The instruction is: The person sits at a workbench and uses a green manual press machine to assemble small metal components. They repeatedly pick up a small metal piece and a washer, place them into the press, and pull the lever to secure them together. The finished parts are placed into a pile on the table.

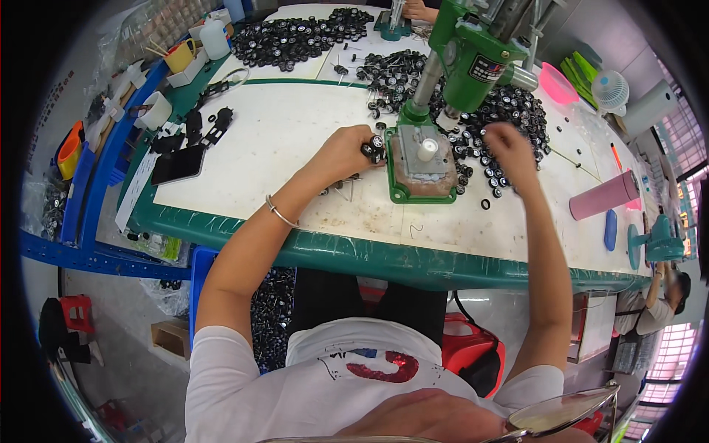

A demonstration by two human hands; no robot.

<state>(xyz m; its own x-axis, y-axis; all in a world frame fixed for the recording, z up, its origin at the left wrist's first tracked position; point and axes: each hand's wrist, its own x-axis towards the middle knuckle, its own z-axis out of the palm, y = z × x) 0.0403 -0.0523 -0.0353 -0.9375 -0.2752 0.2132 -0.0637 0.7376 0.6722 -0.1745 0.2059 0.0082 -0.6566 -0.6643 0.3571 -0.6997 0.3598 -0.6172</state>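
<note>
- Green metal dominates the middle of the bench (pixel 258 151), where a hand press (pixel 473 66) stands upright, a pale peg (pixel 427 150) rising from the gray plate on its base (pixel 421 190).
- Just left of that base, a worker's left hand (pixel 347 151) pinches small black wheels (pixel 374 150) between thumb and fingers.
- Across the press, the right hand (pixel 511 155) hangs at the near side of a heap of black wheels (pixel 526 111), its fingers curled inward and blurred; whether they grip anything cannot be told.
- Another dark pile (pixel 284 46) covers the bench's far left, near a white bottle (pixel 214 39) and a yellow mug (pixel 179 56).
- At left, a phone (pixel 179 165) lies beside black plastic parts (pixel 217 127).
- A pink tumbler (pixel 602 196) lies on its side at right, near a blue case (pixel 611 229) and a green fan (pixel 656 242).
- Beyond the press, a co-worker's hand (pixel 419 10) shows at the top edge.
</note>
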